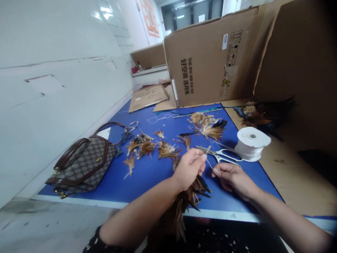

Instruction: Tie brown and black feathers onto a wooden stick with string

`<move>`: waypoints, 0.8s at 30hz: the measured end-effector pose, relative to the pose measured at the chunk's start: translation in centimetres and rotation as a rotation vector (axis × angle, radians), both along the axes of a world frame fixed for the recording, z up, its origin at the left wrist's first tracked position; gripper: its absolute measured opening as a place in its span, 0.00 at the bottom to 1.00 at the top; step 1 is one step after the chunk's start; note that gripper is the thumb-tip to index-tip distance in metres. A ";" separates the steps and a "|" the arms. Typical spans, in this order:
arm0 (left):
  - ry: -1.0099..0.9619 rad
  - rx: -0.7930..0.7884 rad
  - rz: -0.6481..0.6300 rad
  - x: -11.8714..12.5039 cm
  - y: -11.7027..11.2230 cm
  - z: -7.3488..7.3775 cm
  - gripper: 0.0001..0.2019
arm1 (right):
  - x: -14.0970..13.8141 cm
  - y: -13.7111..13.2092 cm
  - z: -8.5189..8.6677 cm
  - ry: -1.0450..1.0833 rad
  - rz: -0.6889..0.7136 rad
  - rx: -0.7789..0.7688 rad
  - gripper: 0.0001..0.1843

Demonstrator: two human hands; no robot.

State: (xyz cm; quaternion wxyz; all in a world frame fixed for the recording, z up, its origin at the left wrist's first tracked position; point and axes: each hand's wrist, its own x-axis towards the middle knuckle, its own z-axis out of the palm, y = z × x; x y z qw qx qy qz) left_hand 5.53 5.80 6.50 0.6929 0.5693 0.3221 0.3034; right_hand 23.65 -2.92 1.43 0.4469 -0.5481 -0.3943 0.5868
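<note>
My left hand (190,168) is closed around the quill end of a bundle of brown and black feathers (193,193). The feathers hang below that hand, over the table's front edge. A thin white string (209,163) runs from the top of the bundle to my right hand (234,177), which pinches it between thumb and fingers. Just beyond my hands lie scissors (223,154) with pale handles, their blades partly behind my left hand. A spool of white ribbon or cord (253,142) stands to the right of the scissors.
Small feather clusters (167,149) and a larger feather pile (207,126) lie across the blue tabletop (116,179). A patterned handbag (86,163) sits at left by the wall. A large cardboard box (210,66) rises behind. More dark feathers (259,116) lie on cardboard at right.
</note>
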 end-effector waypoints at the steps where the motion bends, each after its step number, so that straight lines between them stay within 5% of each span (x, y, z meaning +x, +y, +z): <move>1: -0.007 0.009 -0.015 0.0 -0.3 0.0 0.17 | -0.1 0.2 -0.1 0.018 0.007 -0.027 0.21; 8: 0.031 0.006 -0.291 -0.2 -2.2 1.3 0.20 | 1.3 2.6 1.3 -0.105 0.048 -0.021 0.15; 15: 0.210 -0.056 -0.590 0.7 -3.3 -0.9 0.16 | 4.5 6.0 5.7 -0.453 0.520 0.169 0.13; 17: 0.284 -0.068 -0.578 1.0 -3.3 -2.0 0.15 | 3.8 6.0 7.1 -0.623 0.624 0.359 0.10; 20: 0.355 -0.047 -0.419 1.4 -2.3 -3.2 0.17 | 1.6 5.1 8.8 -0.907 0.600 0.578 0.12; 24: 0.173 -0.076 -0.041 1.7 -0.3 -3.3 0.15 | -0.4 3.0 8.8 -0.996 0.280 0.662 0.15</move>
